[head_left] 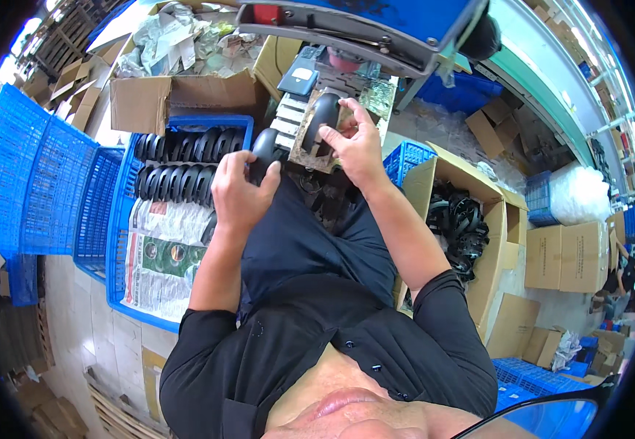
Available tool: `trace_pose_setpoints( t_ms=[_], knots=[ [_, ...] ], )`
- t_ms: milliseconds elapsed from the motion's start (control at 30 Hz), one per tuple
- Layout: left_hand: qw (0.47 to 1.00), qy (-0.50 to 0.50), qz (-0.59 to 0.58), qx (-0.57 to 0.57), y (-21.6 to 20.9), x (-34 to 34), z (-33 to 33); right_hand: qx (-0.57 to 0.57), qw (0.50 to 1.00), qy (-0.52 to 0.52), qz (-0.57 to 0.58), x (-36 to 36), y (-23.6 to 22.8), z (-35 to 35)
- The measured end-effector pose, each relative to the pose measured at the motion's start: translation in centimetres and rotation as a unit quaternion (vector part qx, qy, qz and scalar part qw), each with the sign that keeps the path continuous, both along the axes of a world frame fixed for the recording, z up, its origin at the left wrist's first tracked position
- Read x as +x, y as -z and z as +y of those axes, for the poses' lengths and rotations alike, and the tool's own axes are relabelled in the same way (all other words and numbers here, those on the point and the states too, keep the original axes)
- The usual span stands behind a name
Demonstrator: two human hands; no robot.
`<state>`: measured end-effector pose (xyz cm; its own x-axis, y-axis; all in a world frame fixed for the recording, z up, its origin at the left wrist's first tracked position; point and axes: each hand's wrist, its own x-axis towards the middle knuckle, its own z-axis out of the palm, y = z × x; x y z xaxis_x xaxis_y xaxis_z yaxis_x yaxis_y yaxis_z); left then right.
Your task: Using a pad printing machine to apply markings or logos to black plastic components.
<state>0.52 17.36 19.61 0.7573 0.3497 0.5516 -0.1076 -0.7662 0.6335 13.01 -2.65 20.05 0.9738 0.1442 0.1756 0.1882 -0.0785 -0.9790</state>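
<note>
Between the thumb and fingers of my left hand (241,192) is a smooth black curved shell (263,152), held beside the machine bed. My right hand (360,149) pinches a second black curved shell (324,115) by its edge, over the metal fixture (305,156) of the machine. Whether that shell rests on the fixture I cannot tell. To my left, a blue crate (115,265) holds rows of similar black curved shells (175,183), with newspaper (158,282) lining its near part.
The blue machine head (376,29) hangs just beyond my hands. A cardboard box (426,192) of black parts (458,230) stands by my right arm. Far left, an open box (215,91) holds crumpled plastic and paper. Blue crates (32,175) stand at the left edge.
</note>
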Motion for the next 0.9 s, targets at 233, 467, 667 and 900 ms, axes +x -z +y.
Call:
trace_pose_setpoints(
  t_ms=[233,467,667,900],
  knots=[
    [0.99,-0.098,0.079,-0.061,5.9,-5.5,8.3,0.053,0.996,-0.045,0.049,-2.5,0.4,-1.8],
    [0.95,-0.287,0.12,0.011,13.1,-6.6,25.8,-0.042,0.986,0.157,0.036,-3.6,8.6,-13.8],
    [0.913,-0.337,0.223,0.055,17.1,-3.7,39.1,-0.2,0.944,0.246,0.089,-4.9,16.6,-28.3],
    [0.873,-0.34,0.348,0.042,17.2,-0.2,41.5,-0.461,0.831,0.252,0.183,-10.9,24.9,-35.8]
  ],
)
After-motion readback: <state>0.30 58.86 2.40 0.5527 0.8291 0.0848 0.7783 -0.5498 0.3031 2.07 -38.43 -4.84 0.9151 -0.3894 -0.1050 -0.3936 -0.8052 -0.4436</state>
